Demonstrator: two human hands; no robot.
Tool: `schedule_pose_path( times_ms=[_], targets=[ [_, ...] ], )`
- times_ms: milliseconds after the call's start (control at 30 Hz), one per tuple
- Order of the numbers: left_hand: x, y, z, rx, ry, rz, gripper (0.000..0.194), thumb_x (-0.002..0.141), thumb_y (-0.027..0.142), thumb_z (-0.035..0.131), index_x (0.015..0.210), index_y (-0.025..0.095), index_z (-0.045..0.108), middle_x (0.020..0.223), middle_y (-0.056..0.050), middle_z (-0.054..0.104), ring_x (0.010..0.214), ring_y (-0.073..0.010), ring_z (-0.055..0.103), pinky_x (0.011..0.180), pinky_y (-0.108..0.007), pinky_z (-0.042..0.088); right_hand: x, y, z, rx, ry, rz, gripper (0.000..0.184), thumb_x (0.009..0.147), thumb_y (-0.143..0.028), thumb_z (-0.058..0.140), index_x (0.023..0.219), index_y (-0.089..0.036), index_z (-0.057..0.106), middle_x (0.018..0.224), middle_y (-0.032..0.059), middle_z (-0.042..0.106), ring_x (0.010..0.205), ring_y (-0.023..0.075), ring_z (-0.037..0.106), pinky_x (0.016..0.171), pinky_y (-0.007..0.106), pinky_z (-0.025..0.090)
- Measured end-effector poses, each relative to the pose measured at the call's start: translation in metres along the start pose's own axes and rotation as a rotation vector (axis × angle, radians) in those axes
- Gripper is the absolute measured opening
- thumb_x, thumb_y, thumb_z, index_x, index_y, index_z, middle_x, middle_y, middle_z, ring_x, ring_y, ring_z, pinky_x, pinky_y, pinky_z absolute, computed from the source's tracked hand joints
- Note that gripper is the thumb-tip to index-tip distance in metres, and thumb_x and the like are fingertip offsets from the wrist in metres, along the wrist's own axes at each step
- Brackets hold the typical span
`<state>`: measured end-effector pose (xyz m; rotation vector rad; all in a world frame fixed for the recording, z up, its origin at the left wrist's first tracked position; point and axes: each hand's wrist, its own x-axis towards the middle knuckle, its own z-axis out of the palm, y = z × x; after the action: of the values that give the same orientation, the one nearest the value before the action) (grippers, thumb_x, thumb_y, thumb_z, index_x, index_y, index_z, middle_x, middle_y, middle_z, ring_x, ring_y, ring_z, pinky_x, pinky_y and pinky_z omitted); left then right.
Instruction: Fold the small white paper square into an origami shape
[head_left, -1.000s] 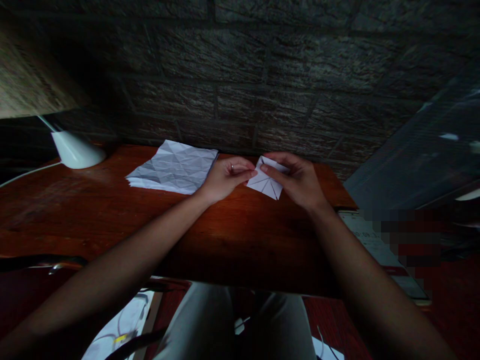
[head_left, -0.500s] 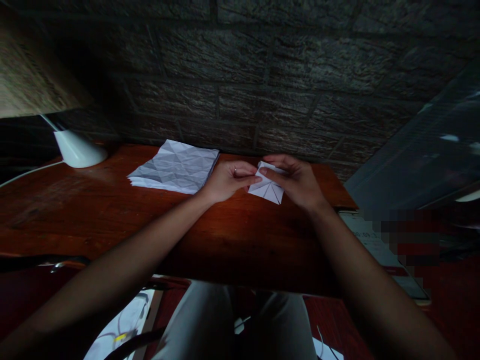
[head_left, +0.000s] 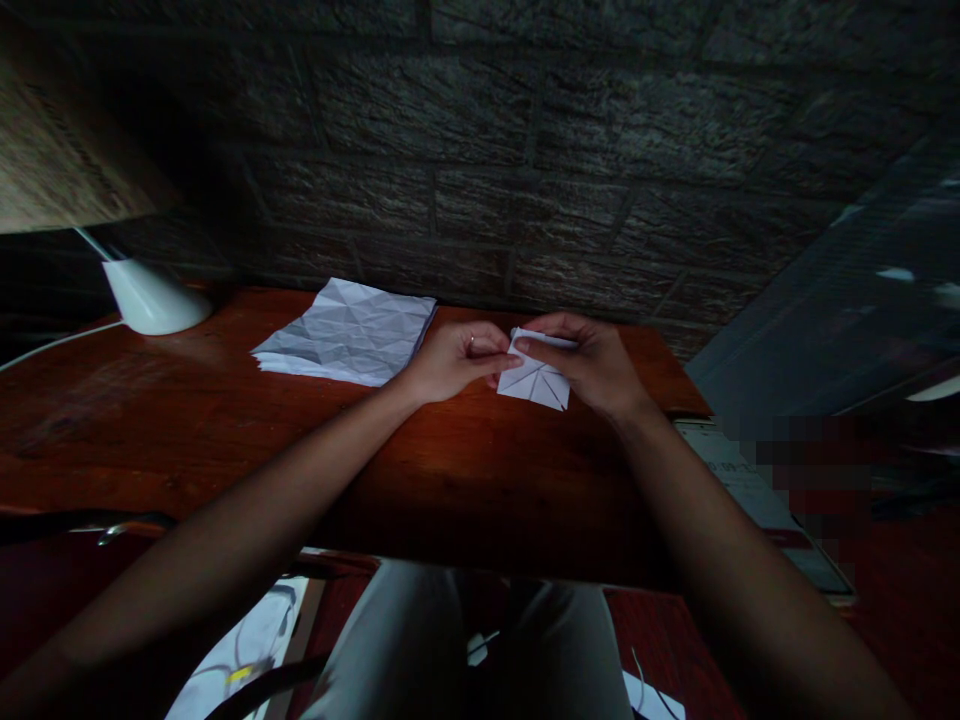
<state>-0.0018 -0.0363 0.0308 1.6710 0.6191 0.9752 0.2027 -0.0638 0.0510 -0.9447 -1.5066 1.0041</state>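
Holding, two-handed: one folded white paper square (head_left: 534, 388), with crease lines fanning across its face, positioned over the counter (head_left: 465, 480), right of the middle of its far edge and towards the far right corner. Whether its underside touches the wood cannot be told.

Left hand (head_left: 465, 360): one ring (head_left: 472, 341) worn; nearly closed, thumb and curled fingers pinching the paper's left edge.

Right hand (head_left: 592, 362): partly closed, thumb flat on the upper face, fingers bent around the far side, gripping the upper part.

Stack of creased white sheets (head_left: 352, 330): near the far edge, left of the left hand, top sheet marked by a grid of triangular folds.

Lamp (head_left: 156, 300): white conical base, woven-look shade, standing by the far left corner.

Brick wall (head_left: 465, 200): dark, rough-faced, behind the far edge.
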Motion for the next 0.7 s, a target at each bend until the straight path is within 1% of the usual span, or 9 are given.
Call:
schedule_pose_path(
  times_ms=[133, 233, 333, 500, 600, 700],
  targets=[
    [-0.0017, 0.0006, -0.0002, -0.021, 0.015, -0.008, 0.028, 0.071, 0.036, 0.092, 0.086, 0.019, 0.076, 0.08, -0.003, 0.079, 0.062, -0.0131, 0.07, 0.06, -0.026, 0.057, -0.0003, -0.0014, 0.0006, -0.004, 0.039, -0.006, 0.029, 0.066, -0.041, 0.098, 0.084, -0.026, 0.082, 0.093, 0.0009, 0.083, 0.084, 0.0187, 0.073, 0.085, 0.037, 0.059],
    [-0.0017, 0.0025, -0.0004, 0.002, 0.027, 0.006, 0.025, 0.073, 0.037, 0.09, 0.084, 0.02, 0.076, 0.075, -0.003, 0.078, 0.06, -0.0133, 0.069, 0.06, -0.027, 0.057, -0.0004, -0.0023, 0.0009, 0.022, 0.038, -0.002, 0.03, 0.065, -0.041, 0.098, 0.084, -0.026, 0.082, 0.093, 0.0007, 0.082, 0.083, 0.0178, 0.073, 0.084, 0.036, 0.059],
    [-0.0012, 0.0032, -0.0006, 0.015, -0.002, 0.006, 0.025, 0.074, 0.038, 0.089, 0.08, 0.02, 0.073, 0.069, -0.002, 0.075, 0.059, -0.0129, 0.068, 0.059, -0.026, 0.055, -0.0008, -0.0026, 0.0005, 0.029, 0.009, 0.009, 0.03, 0.066, -0.042, 0.098, 0.085, -0.025, 0.082, 0.091, 0.0005, 0.081, 0.08, 0.0165, 0.071, 0.08, 0.035, 0.058],
    [-0.0012, 0.002, -0.0007, 0.008, -0.018, -0.007, 0.028, 0.073, 0.039, 0.089, 0.078, 0.02, 0.07, 0.069, -0.002, 0.075, 0.058, -0.0127, 0.069, 0.057, -0.024, 0.053, -0.0008, -0.0012, -0.0003, -0.001, -0.02, 0.008, 0.03, 0.066, -0.043, 0.098, 0.085, -0.025, 0.082, 0.088, 0.0001, 0.081, 0.077, 0.0159, 0.069, 0.077, 0.034, 0.056],
    [-0.0016, 0.0029, -0.0008, 0.014, -0.018, -0.018, 0.025, 0.075, 0.037, 0.088, 0.079, 0.02, 0.069, 0.07, -0.003, 0.076, 0.058, -0.0127, 0.068, 0.057, -0.024, 0.052, -0.0003, 0.0006, 0.0004, 0.014, -0.005, 0.009, 0.029, 0.066, -0.042, 0.098, 0.085, -0.026, 0.082, 0.088, -0.0003, 0.081, 0.076, 0.0157, 0.069, 0.077, 0.034, 0.057],
    [-0.0021, 0.0045, -0.0005, 0.009, -0.024, -0.01, 0.024, 0.076, 0.036, 0.087, 0.079, 0.02, 0.068, 0.069, -0.001, 0.074, 0.057, -0.0112, 0.066, 0.055, -0.023, 0.05, 0.0004, 0.0022, 0.0012, 0.004, 0.015, -0.009, 0.028, 0.066, -0.041, 0.098, 0.085, -0.026, 0.083, 0.09, -0.0001, 0.081, 0.079, 0.0161, 0.07, 0.082, 0.036, 0.057]
  ],
)
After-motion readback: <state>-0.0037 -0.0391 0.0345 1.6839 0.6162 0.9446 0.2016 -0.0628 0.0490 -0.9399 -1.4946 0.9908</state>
